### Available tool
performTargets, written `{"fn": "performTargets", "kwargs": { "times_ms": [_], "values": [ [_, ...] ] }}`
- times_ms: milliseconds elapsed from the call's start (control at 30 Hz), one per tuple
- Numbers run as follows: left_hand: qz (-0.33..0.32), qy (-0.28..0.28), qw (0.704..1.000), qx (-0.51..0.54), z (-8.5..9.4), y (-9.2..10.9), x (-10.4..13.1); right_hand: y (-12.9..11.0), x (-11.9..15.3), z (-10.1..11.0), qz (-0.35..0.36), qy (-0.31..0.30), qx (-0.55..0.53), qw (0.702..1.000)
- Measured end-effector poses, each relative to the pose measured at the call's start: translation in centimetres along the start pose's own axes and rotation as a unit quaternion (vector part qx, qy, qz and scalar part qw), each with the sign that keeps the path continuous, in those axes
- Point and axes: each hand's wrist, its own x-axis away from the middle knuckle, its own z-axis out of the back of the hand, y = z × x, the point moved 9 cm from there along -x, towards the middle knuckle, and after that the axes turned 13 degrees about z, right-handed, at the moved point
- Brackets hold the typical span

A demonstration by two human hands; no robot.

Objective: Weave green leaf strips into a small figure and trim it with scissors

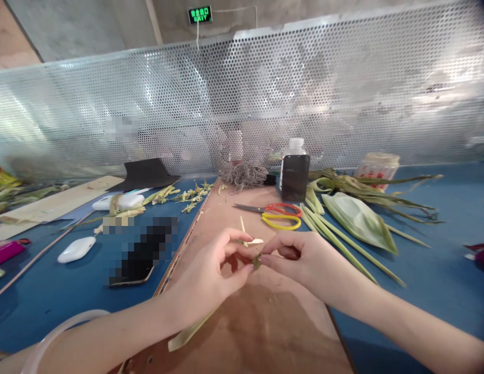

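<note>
Over the brown board (280, 322), my left hand (222, 270) and my right hand (300, 254) meet at the fingertips. Both pinch a small green leaf piece (257, 261) between them. A pale cut strip (252, 242) lies on the board just beyond the fingers. Under my left wrist, a longer pale green leaf strip (191, 332) sticks out toward me. Scissors with red and yellow handles (281, 222) rest farther back on the board.
Left of the board are a dark phone (144, 254), a white case (77, 249) and small leaf knots (195, 194). Behind stand a tangle of grey cord (245, 175) and a bottle (295, 174) with a phone against it. Long green leaves (361, 221) lie right, near a jar (378, 169).
</note>
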Motion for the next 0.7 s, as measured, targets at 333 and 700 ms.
{"fn": "performTargets", "kwargs": {
  "times_ms": [333,700],
  "values": [
    [-0.013,-0.005,0.999,-0.038,-0.1,0.4,0.0,1.0,0.2,-0.6,-0.054,-0.013,-0.087,0.995],
    [-0.096,0.002,0.982,-0.161,-0.4,2.3,0.8,1.0,0.2,-0.7,-0.063,0.000,-0.083,0.995]
  ]
}}
